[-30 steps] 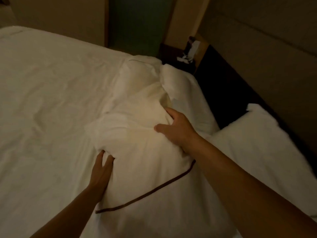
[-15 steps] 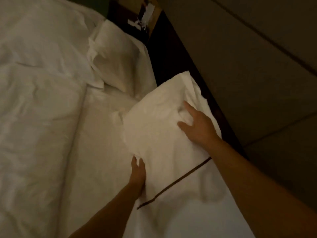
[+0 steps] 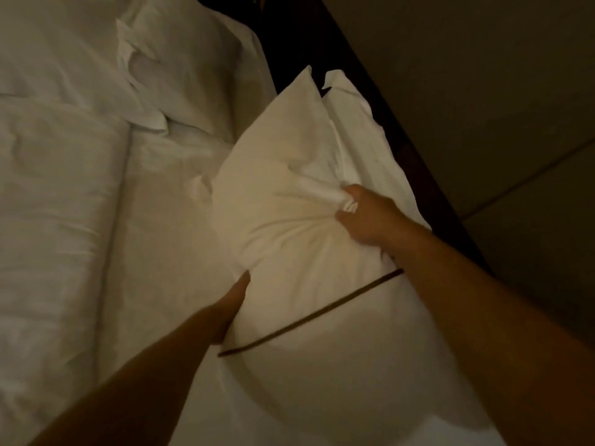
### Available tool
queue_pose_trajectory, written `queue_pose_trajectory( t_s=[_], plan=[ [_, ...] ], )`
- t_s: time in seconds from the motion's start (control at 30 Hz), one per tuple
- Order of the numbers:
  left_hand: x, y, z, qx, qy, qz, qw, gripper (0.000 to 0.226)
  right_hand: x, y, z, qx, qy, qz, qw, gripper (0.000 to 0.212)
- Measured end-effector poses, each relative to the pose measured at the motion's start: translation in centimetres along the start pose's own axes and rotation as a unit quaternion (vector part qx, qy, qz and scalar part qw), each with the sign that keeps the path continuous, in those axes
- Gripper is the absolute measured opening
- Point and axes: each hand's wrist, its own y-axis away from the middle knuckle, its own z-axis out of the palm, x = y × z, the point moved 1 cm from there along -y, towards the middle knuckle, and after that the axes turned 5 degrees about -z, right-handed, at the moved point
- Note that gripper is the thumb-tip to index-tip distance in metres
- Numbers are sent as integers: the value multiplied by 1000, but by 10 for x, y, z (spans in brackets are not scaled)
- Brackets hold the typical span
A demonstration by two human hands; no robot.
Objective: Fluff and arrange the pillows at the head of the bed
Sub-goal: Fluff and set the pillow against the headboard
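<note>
Single head-worn view, steeply downward, close over pillow (image 3: 289,220) at bed's head.

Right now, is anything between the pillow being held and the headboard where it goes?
Yes: a second white pillow lies against the dark headboard, behind the pillow gripped by the right hand and left hand.

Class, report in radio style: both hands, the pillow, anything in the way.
Right hand bunching pillow fabric. Left hand pressed against its near-left edge. Second pillow lies further along by dark headboard. Nothing blocking.
</note>
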Motion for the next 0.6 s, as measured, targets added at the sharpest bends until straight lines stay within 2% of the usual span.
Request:
queue_pose_trajectory(
  t_s=[0.07,0.1,0.2,0.27,0.33,0.43,0.6],
  plan=[
    [28,6,-13,-16,-80,-48,995,96,5,-8,-8,16,-19,11,1000,62],
    [36,6,-15,-10,-123,-46,991,94,9,-8,-6,23,-29,28,999,62],
    [27,-2,-12,62,-154,69,984,62,23,4,25,25,-34,55,998,65],
    [-7,-3,-4,105,-148,118,976,50,31,18,48,7,-58,48,997,72],
    [-46,-3,1,134,-122,100,978,56,35,28,62,-4,-81,48,996,77],
    [-81,-2,6,190,-138,51,971,66,38,39,69,27,-67,51,996,72],
    [-73,3,13,128,-108,83,982,66,31,55,54,97,-16,82,992,50]
  ],
)
